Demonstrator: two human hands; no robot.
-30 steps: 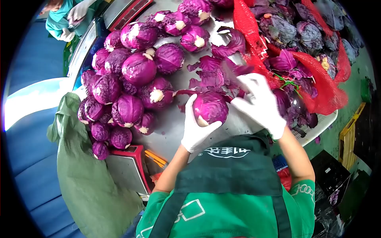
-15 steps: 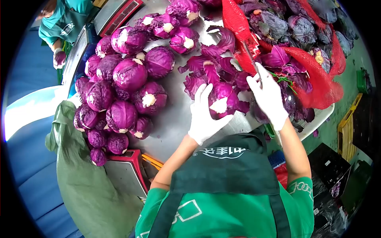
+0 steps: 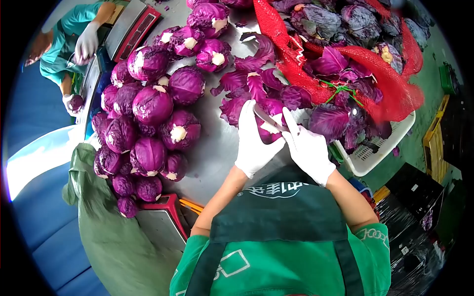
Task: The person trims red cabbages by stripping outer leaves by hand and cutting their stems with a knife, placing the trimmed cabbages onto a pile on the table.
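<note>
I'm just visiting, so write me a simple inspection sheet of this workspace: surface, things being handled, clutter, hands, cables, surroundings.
Surface: grey, shiny table, purple scraps on it
Things handled: one red cabbage, pale cut stem end showing; knife at it
Clutter: loose leaves beyond the cabbage; heaped cabbages to the left; red net and white basket to the right
Hands: left hand cups the cabbage, right hand holds the knife; both white-gloved
Cables: nothing seen
Surroundings: green sack at lower left; another person at upper left; yellow crate on the green floor
</note>
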